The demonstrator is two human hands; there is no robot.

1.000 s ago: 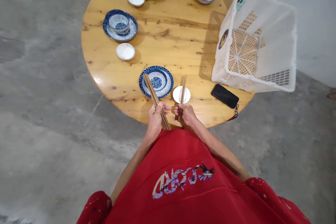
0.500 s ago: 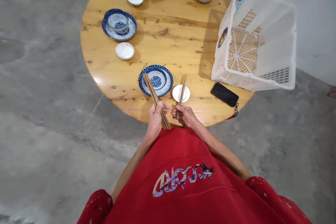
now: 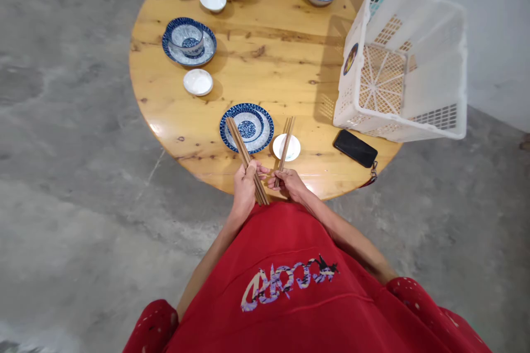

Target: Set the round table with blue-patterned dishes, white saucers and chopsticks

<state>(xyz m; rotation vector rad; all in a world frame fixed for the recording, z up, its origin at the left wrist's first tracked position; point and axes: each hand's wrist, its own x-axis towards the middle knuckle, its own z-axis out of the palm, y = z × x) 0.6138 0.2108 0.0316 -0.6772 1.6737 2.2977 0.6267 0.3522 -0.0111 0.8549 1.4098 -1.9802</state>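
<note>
At the table's near edge, my left hand (image 3: 245,183) is closed round a bundle of wooden chopsticks (image 3: 238,137), whose far ends overlap a blue-and-white plate (image 3: 259,142) with a bowl or smaller dish nested on it. My right hand (image 3: 289,182) pinches a thinner set of chopsticks (image 3: 285,146). They reach across a small white dish (image 3: 293,150) standing right of the plate. The fingers of both hands almost meet in the middle. How many chopsticks each hand has is hard to make out.
Round the wooden table (image 3: 256,74) stand more blue-and-white plates with bowls (image 3: 188,41) and small white dishes (image 3: 198,82). A white plastic crate (image 3: 408,121) takes up the right side. Near it lies a black phone (image 3: 355,148) with a strap.
My right hand has drawn slightly left and its chopsticks have shifted a little in the fingers. My left hand keeps its hold. The view has moved slightly.
</note>
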